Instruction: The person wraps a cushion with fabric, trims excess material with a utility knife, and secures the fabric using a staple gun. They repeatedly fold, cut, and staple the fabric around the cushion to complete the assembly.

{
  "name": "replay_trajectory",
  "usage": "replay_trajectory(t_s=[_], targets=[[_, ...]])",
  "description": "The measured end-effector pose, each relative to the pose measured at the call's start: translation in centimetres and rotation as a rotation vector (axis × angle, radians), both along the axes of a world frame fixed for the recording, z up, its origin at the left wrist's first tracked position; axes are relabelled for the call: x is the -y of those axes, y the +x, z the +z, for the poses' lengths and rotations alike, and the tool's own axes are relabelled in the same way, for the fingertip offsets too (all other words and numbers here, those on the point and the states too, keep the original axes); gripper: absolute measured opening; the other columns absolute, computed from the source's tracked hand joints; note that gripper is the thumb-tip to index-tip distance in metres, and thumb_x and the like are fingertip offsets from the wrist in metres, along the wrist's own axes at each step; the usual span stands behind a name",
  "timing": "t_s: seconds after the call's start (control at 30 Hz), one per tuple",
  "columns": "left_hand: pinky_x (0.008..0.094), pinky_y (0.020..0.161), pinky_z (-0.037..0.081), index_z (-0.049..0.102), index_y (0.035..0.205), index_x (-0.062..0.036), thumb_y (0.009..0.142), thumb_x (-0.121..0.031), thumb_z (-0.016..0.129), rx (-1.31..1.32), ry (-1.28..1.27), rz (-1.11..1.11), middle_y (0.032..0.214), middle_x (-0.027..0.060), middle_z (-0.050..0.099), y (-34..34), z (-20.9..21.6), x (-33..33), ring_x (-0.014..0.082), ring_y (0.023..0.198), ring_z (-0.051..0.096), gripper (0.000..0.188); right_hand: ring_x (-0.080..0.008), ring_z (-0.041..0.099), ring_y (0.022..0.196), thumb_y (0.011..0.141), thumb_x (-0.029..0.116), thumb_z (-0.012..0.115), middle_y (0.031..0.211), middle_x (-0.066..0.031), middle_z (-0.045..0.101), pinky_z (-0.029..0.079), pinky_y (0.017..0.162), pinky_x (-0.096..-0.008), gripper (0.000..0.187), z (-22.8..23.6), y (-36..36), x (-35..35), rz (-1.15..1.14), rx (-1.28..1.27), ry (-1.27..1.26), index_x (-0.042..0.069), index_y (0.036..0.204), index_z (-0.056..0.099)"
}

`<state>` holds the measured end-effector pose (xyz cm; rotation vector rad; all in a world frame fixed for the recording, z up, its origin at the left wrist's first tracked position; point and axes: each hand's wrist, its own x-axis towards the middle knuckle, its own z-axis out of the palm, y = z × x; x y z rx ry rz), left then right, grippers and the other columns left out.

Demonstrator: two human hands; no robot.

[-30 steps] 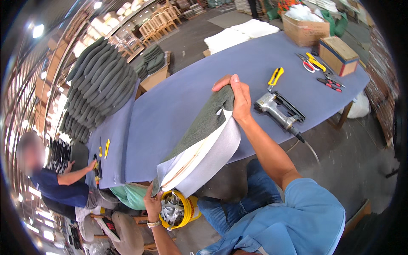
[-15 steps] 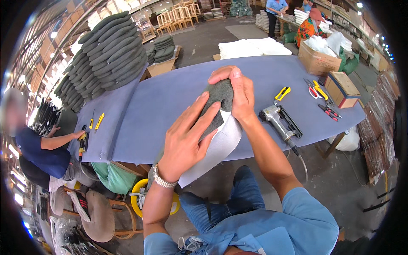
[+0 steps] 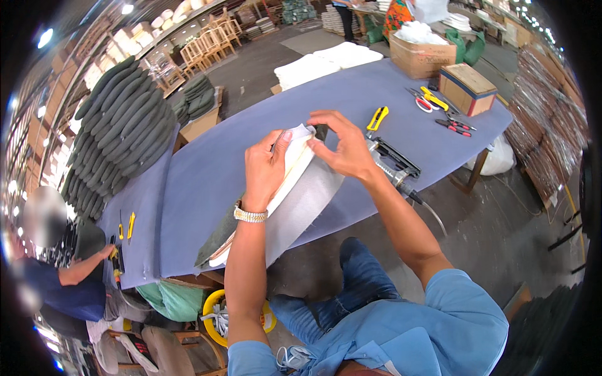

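Observation:
A seat cushion (image 3: 216, 237) stands tilted on edge before me, its dark grey fabric turned to the left. White padding and a pale cloth (image 3: 313, 191) show along its open side. My left hand (image 3: 266, 166) is closed on the upper edge of the white layer, thumb on top. My right hand (image 3: 345, 147) has its thumb and curled fingers round the far tip of the cushion, gripping the fabric there. Just right of that hand lies a staple gun (image 3: 396, 164) with a hose, partly hidden by my forearm. A yellow utility knife (image 3: 377, 118) lies beyond it.
The blue-covered table (image 3: 207, 163) carries pliers (image 3: 456, 127), scissors (image 3: 425, 103) and a wooden box (image 3: 467, 89) at right. Tall stacks of dark cushions (image 3: 122, 125) stand left. A co-worker (image 3: 69, 282) is beside the left table. A yellow bucket (image 3: 216, 319) sits below.
The cushion has been turned from its dark covered end to show white padding and pale cloth. My left hand moved from lying across the fabric to pinching the edge. The view has shifted.

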<state>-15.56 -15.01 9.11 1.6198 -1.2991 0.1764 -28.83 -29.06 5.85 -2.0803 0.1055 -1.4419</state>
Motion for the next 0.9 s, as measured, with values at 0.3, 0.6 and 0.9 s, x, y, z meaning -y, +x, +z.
replay_trajectory(t_s=[0.3,0.6,0.9], targets=[[0.0325,0.059,0.041,0.07,0.103,0.0027,0.103,-0.028,0.063,-0.005,0.147,0.04,0.067,0.0092,0.055,2.0,-1.0,4.4,0.0111,0.065,0.045,0.032,-0.0224,0.063,0.122,0.092,-0.002,0.07,0.141,-0.0138,0.06,0.053,0.101,-0.034,0.01,-6.1,2.2,4.1,0.304,0.134,0.428,0.0,0.101,0.073],[0.0372,0.059,0.042,0.067,0.099,0.0033,0.103,-0.027,0.061,0.107,0.24,0.043,0.068,0.0184,0.056,7.6,1.6,6.4,0.0199,0.059,0.044,0.031,-0.0232,0.061,0.124,0.093,-0.001,0.07,0.141,-0.0148,0.059,0.052,0.102,-0.0349,0.006,-6.8,8.8,6.1,0.32,0.243,0.511,0.0,0.099,0.071],[0.0353,0.068,0.05,0.071,0.106,0.0004,0.102,-0.027,0.062,-0.051,0.339,0.007,0.084,0.0171,0.07,12.5,0.5,7.1,0.0267,0.069,0.062,0.029,-0.0255,0.065,0.113,0.095,0.0,0.065,0.133,-0.0165,0.064,0.053,0.096,-0.0359,0.009,-4.9,13.6,6.6,-0.045,-0.005,0.315,0.001,0.103,0.062]])
